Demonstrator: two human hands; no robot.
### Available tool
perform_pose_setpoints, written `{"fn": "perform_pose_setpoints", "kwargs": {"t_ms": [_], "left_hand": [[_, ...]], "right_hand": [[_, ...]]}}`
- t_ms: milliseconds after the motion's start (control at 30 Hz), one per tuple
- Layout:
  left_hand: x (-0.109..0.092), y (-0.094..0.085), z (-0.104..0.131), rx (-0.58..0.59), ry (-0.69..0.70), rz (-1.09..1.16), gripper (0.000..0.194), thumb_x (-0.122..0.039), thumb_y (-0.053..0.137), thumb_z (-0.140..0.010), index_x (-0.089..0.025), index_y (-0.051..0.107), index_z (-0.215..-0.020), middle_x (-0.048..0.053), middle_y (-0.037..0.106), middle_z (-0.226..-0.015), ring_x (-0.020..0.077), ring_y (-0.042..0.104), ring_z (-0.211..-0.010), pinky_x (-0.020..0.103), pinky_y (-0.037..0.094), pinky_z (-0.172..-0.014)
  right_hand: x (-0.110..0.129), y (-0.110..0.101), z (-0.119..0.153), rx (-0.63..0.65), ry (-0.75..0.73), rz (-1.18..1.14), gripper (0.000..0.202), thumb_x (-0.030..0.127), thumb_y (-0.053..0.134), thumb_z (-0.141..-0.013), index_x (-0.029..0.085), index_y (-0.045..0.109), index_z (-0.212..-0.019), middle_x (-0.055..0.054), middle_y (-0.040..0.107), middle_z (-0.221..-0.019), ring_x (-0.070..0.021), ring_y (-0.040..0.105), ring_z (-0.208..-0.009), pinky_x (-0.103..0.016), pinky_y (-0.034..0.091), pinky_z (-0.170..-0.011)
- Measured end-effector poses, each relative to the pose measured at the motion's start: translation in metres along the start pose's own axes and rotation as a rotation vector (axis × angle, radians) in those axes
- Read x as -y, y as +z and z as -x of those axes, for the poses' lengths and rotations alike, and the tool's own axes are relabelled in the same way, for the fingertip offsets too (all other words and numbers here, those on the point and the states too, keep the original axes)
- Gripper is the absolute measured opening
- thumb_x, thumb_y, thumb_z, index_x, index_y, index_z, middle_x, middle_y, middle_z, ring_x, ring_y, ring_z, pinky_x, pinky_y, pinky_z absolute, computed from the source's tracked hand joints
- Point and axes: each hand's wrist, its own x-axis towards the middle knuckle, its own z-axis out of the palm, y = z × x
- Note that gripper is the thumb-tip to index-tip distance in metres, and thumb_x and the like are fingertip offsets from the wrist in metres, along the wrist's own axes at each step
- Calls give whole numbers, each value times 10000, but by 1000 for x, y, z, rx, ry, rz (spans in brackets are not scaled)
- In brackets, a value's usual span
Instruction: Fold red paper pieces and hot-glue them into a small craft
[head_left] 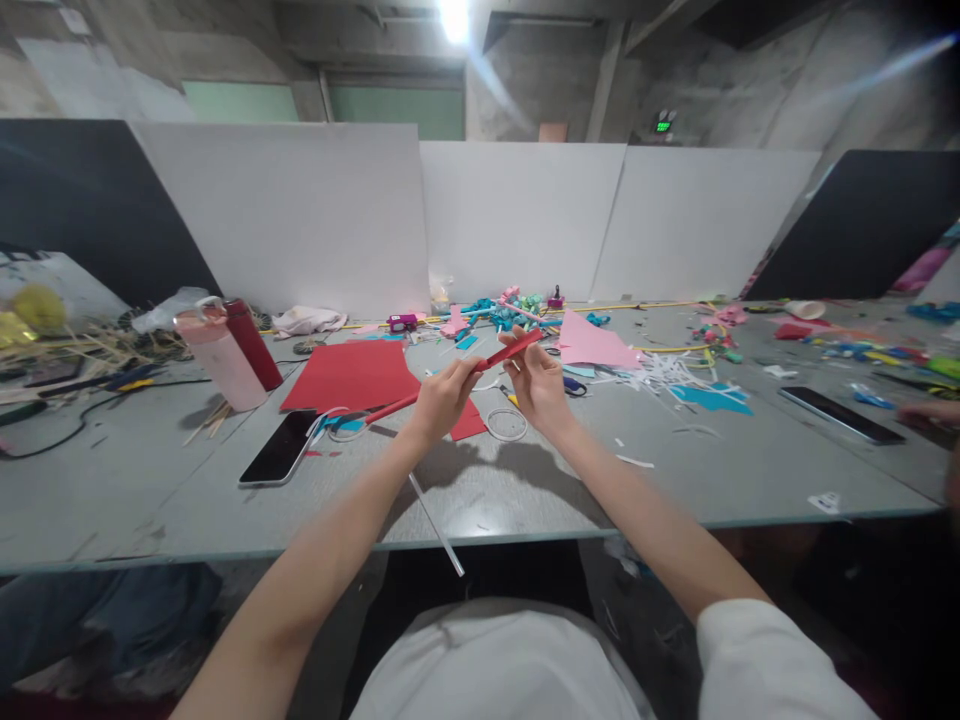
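Over the middle of the table, my left hand (pixel 444 398) pinches a narrow red paper strip (pixel 514 348) near its lower end. The fingers of my right hand (pixel 540 385) are closed on the upper part of the same strip. A thin red rod or rolled paper (pixel 394 408) sticks out to the left from behind my left hand; whether it joins the strip cannot be made out. Below the hands lie a white ring (pixel 507 424) and a small red paper piece (pixel 469 422). A large red sheet (pixel 352 375) lies to the left.
A phone (pixel 281 447), a pink bottle (pixel 221 358) and a red bottle (pixel 253 345) are at left. Pink paper (pixel 596 340), white shreds (pixel 667 368), blue scraps (pixel 712 397) and another phone (pixel 841 415) are at right. A white stick (pixel 437 527) overhangs the front edge.
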Motion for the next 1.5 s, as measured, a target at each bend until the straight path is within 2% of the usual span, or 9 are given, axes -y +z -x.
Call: {"fn": "perform_pose_setpoints", "kwargs": {"t_ms": [167, 367, 567, 767, 1067, 1167, 1267, 1400, 1500], "left_hand": [[-3, 0, 0, 27, -13, -5, 419, -455, 348, -1179, -228, 636, -1383, 98, 784, -1209, 205, 769, -1037, 270, 564, -820], [-1, 3, 0, 27, 5, -18, 435, -469, 340, -1179, -219, 650, -1354, 91, 789, -1149, 192, 771, -968, 262, 562, -781], [3, 5, 2, 40, 50, -23, 404, -439, 348, -1182, -226, 638, -1366, 86, 788, -1146, 190, 774, -997, 264, 570, -797], [2, 4, 2, 71, 8, -43, 416, -467, 343, -1180, -241, 649, -1349, 88, 783, -1174, 194, 774, -1003, 265, 555, -772], [7, 6, 2, 155, 22, -55, 420, -455, 358, -1177, -225, 680, -1318, 95, 781, -1156, 191, 768, -972, 262, 535, -744], [6, 6, 2, 169, 6, -47, 398, -443, 375, -1176, -227, 676, -1323, 97, 782, -1189, 189, 770, -977, 262, 532, -742], [5, 5, 2, 174, -6, -35, 383, -438, 386, -1176, -231, 677, -1314, 88, 787, -1196, 188, 772, -977, 261, 526, -729], [6, 5, 2, 173, -5, -21, 368, -423, 399, -1174, -228, 678, -1314, 88, 789, -1211, 196, 772, -993, 273, 537, -752], [7, 6, 2, 182, -13, -37, 377, -429, 401, -1171, -226, 683, -1318, 94, 789, -1200, 200, 771, -982, 277, 538, -755]], "right_hand": [[1, -1, 0, -25, -27, 38, 513, 744, 833, -824, 298, 825, -1078, -55, 803, -1151, -196, 698, -934, -333, 575, -786], [0, -4, -1, -29, -92, 99, 513, 709, 839, -847, 287, 838, -1139, -46, 788, -998, -141, 570, -684, -322, 531, -691], [4, -11, -1, -11, -116, 222, 493, 667, 837, -870, 276, 853, -1170, -32, 760, -915, -149, 562, -694, -326, 516, -692], [14, -14, 2, 13, -144, 349, 445, 643, 810, -900, 306, 866, -1185, -20, 757, -910, -168, 590, -723, -342, 529, -714], [13, -22, -2, 90, -158, 477, 421, 596, 833, -880, 286, 874, -1162, -43, 801, -1076, -237, 710, -989, -372, 578, -870], [8, -24, -3, 44, -119, 439, 440, 580, 859, -860, 287, 859, -1188, -39, 812, -1074, -226, 727, -943, -371, 585, -863], [3, -24, -3, 27, -84, 376, 474, 573, 892, -835, 279, 827, -1200, -30, 804, -957, -198, 741, -853, -344, 587, -812], [3, -21, -2, 11, -84, 336, 422, 567, 935, -784, 252, 818, -1039, -35, 804, -931, -196, 760, -847, -332, 605, -802], [5, -22, -3, 33, -104, 380, 367, 546, 924, -801, 251, 838, -1002, -38, 815, -949, -196, 751, -843, -333, 609, -788]]}}
